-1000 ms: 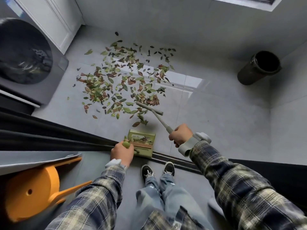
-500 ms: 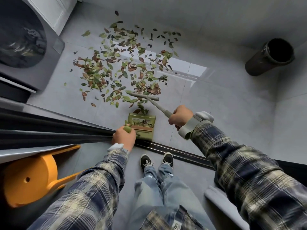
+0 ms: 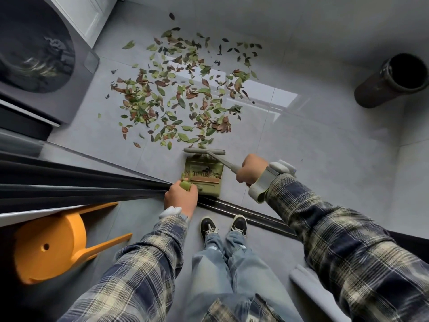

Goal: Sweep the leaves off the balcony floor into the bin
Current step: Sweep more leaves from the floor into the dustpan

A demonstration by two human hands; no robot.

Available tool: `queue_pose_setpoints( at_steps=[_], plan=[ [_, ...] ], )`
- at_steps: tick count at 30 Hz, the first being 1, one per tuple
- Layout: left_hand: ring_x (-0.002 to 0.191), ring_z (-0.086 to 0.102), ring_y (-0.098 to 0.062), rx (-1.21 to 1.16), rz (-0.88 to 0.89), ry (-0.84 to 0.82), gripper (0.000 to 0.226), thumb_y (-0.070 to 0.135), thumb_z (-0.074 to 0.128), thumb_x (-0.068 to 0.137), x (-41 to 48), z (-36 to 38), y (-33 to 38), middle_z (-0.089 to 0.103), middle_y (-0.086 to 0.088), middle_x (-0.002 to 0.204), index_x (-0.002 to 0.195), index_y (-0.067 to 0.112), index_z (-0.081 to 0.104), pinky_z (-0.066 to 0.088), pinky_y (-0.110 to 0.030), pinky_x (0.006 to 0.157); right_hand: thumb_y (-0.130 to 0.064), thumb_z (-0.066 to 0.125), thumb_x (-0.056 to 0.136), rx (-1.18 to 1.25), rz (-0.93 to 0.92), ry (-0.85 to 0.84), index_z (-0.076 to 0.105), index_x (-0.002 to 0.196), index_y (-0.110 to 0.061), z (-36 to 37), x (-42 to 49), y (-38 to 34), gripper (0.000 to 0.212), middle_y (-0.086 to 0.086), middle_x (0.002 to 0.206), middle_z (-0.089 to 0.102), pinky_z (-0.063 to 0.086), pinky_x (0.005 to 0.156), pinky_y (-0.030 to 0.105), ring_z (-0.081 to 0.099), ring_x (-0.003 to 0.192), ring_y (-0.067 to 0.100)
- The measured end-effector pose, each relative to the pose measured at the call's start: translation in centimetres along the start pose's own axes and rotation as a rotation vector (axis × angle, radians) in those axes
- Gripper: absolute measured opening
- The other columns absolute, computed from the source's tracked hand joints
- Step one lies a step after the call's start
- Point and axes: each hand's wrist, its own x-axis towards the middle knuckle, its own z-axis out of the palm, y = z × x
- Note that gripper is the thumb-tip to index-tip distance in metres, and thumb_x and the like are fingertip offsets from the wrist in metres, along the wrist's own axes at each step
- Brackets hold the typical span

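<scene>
Green-brown leaves (image 3: 183, 98) litter the grey tile floor (image 3: 301, 147), dark cylindrical bin (image 3: 392, 80) well apart, both grips clamped, right hand (image 3: 251, 169) on grey broom (image 3: 204, 151), left hand (image 3: 181, 197) on olive-green dustpan (image 3: 204, 168): next stroke should drag leaves in.

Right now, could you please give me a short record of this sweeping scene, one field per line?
left hand: grips the green dustpan by its handle
right hand: grips the broom by its handle
broom head: on the floor at the dustpan's far edge
leaves: green and brown, scattered beyond the broom head
bin: dark, round, open, far right, apart from the leaves
also present: orange stool near left; washing machine far left
</scene>
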Motion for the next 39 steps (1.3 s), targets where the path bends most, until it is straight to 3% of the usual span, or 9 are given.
queue_pose_setpoints(
  at_steps=[6, 13, 16, 19, 23, 27, 32, 35, 39],
  plan=[
    [0.072, 0.050, -0.033, -0.005, -0.008, 0.030, 0.020, 0.030, 0.057, 0.085, -1.0, -0.2, -0.3, 0.068, -0.013, 0.084, 0.088, 0.014, 0.068, 0.041, -0.029, 0.067, -0.012, 0.062, 0.086, 0.007, -0.031, -0.023, 0.052, 0.069, -0.009, 1.0, 0.2, -0.9, 0.020, 0.007, 0.071, 0.061, 0.058, 0.078, 0.035, 0.066, 0.078, 0.027],
    [0.074, 0.049, -0.033, -0.005, -0.022, 0.037, 0.018, 0.029, 0.057, 0.086, -1.1, 0.2, -0.6, 0.068, -0.014, 0.086, 0.089, 0.016, 0.068, 0.044, -0.030, 0.070, -0.011, 0.060, 0.084, -0.028, -0.013, -0.084, 0.052, 0.075, -0.008, 1.3, -0.3, -0.1, 0.013, 0.009, 0.089, 0.068, 0.057, 0.085, 0.037, 0.068, 0.089, 0.029],
    [0.077, 0.052, -0.035, -0.013, -0.018, 0.028, 0.016, 0.028, 0.057, 0.086, -0.8, 0.2, -0.4, 0.068, -0.014, 0.084, 0.083, 0.015, 0.065, 0.048, -0.033, 0.073, -0.011, 0.064, 0.081, 0.010, -0.005, -0.054, 0.058, 0.075, -0.007, 0.3, -0.3, 0.2, 0.008, 0.010, 0.081, 0.069, 0.059, 0.081, 0.036, 0.071, 0.084, 0.028],
    [0.077, 0.053, -0.035, -0.026, -0.022, 0.019, 0.015, 0.028, 0.058, 0.086, -0.7, 0.0, 0.0, 0.065, -0.012, 0.080, 0.081, 0.016, 0.064, 0.048, -0.032, 0.071, -0.009, 0.063, 0.084, 0.046, -0.012, -0.028, 0.062, 0.083, -0.006, -0.6, -0.5, -0.2, 0.003, 0.010, 0.082, 0.068, 0.053, 0.070, 0.030, 0.065, 0.077, 0.027],
    [0.075, 0.052, -0.034, -0.022, -0.020, 0.007, 0.015, 0.028, 0.057, 0.087, -0.6, -0.2, 0.1, 0.065, -0.012, 0.080, 0.084, 0.016, 0.066, 0.043, -0.030, 0.069, -0.010, 0.062, 0.089, 0.021, 0.016, 0.008, 0.069, 0.100, -0.005, -0.2, -0.5, -0.8, 0.014, 0.009, 0.094, 0.072, 0.052, 0.075, 0.031, 0.066, 0.083, 0.025],
    [0.078, 0.056, -0.035, -0.003, -0.008, 0.010, 0.019, 0.030, 0.057, 0.087, -0.4, -0.1, 0.1, 0.068, -0.014, 0.084, 0.092, 0.017, 0.069, 0.049, -0.032, 0.071, -0.012, 0.063, 0.083, 0.050, 0.021, -0.068, 0.063, 0.081, -0.008, 0.4, -0.3, -0.1, 0.005, 0.009, 0.084, 0.070, 0.053, 0.072, 0.030, 0.067, 0.080, 0.026],
    [0.082, 0.057, -0.035, 0.009, 0.013, 0.022, 0.019, 0.027, 0.058, 0.087, -0.2, 0.0, 0.5, 0.069, -0.015, 0.091, 0.097, 0.017, 0.070, 0.048, -0.033, 0.076, -0.016, 0.067, 0.078, -0.073, 0.023, -0.145, 0.063, 0.084, -0.011, -0.7, -1.0, 0.9, 0.010, 0.006, 0.087, 0.069, 0.053, 0.072, 0.029, 0.067, 0.083, 0.026],
    [0.076, 0.050, -0.031, -0.004, 0.001, 0.012, 0.017, 0.028, 0.058, 0.088, -0.1, 0.2, 0.5, 0.068, -0.015, 0.089, 0.093, 0.016, 0.069, 0.049, -0.033, 0.075, -0.014, 0.071, 0.079, -0.059, 0.024, -0.166, 0.060, 0.070, -0.012, -3.2, -1.6, 1.3, 0.014, 0.002, 0.072, 0.062, 0.044, 0.061, 0.025, 0.060, 0.073, 0.022],
    [0.074, 0.050, -0.032, -0.002, -0.004, 0.000, 0.018, 0.030, 0.058, 0.089, -0.2, 0.4, 0.8, 0.061, -0.010, 0.080, 0.085, 0.014, 0.065, 0.048, -0.032, 0.071, -0.010, 0.071, 0.078, -0.038, 0.008, -0.103, 0.061, 0.069, -0.011, -4.7, -2.0, 1.2, 0.014, 0.003, 0.069, 0.059, 0.045, 0.064, 0.026, 0.058, 0.072, 0.022]
  ],
)
